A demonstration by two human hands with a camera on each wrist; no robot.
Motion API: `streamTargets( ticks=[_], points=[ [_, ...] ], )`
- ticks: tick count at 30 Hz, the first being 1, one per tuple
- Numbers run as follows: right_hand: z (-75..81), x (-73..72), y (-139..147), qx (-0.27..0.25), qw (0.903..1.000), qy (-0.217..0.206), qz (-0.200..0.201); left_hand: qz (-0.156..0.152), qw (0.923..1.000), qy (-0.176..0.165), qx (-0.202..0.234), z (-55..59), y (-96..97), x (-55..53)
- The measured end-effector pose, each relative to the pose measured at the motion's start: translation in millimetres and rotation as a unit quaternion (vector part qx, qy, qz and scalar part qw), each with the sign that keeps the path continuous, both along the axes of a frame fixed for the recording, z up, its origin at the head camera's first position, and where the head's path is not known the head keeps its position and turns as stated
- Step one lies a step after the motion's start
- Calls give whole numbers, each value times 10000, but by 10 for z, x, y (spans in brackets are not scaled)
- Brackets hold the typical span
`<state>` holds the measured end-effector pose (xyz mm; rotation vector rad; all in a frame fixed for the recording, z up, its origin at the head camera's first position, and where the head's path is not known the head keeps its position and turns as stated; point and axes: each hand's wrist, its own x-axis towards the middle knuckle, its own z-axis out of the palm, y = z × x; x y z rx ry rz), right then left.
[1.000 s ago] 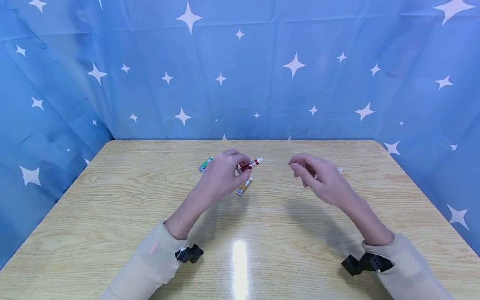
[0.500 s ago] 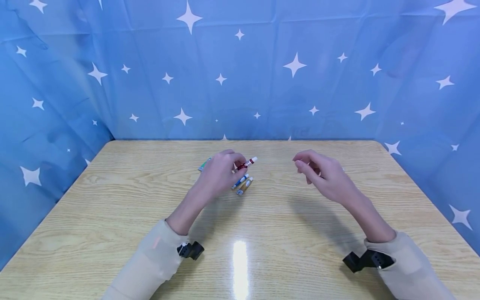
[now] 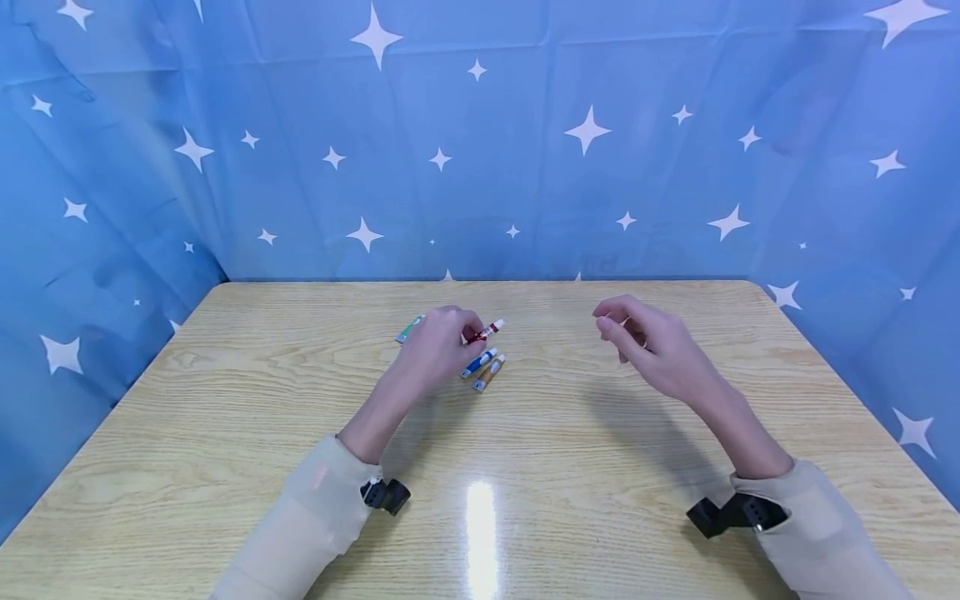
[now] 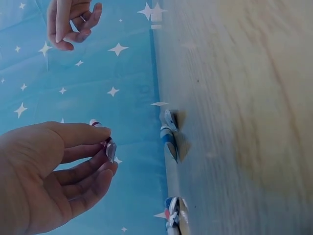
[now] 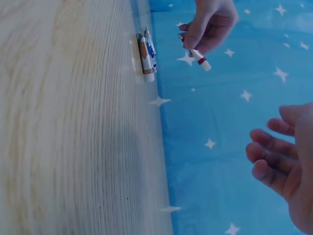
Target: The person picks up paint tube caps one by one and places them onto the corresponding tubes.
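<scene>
My left hand [image 3: 438, 343] pinches a small dark red paint tube [image 3: 489, 330] between thumb and fingers, raised over the table, its white cap pointing right and away. Just below that hand in the head view lie a blue paint tube [image 3: 478, 363] and an ochre paint tube [image 3: 489, 374], side by side. A green paint tube [image 3: 408, 328] lies to the left, partly hidden by the hand. My right hand [image 3: 656, 343] hovers over the right half of the table, fingers loosely bent; the right wrist view shows nothing in its fingers [image 5: 266, 147].
The wood-grain table [image 3: 225, 400] reaches back to a blue cloth [image 3: 480, 200] with white stars. Black wrist cameras are strapped to the left sleeve [image 3: 300, 517] and right sleeve [image 3: 817, 525]. A small white object [image 4: 156, 18] shows near the table's far side in the left wrist view.
My left hand has shifted slightly left with the red paint tube, bringing the blue tube into sight. My right hand has drifted a little to the right, away from the left.
</scene>
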<state>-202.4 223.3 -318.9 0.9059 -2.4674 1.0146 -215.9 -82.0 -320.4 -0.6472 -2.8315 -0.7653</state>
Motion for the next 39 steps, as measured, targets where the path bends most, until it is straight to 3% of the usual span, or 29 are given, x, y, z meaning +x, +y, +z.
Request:
streamTargets(
  ticks=[4, 14, 22, 39],
  points=[
    [-4, -12, 30, 29, 10000, -19, -57, 67, 9999, -151, 25, -36, -4, -38],
    [7, -42, 82, 87, 9997, 59, -215, 221, 9983, -310, -447, -99, 6, -97],
    [-9, -67, 127, 130, 9995, 20, -282, 380, 9931, -801, -766, -166, 16, -157],
    [15, -70, 173, 133, 9991, 8, -393, 626, 9846, -1230, -1072, -192, 20, -206]
  ],
)
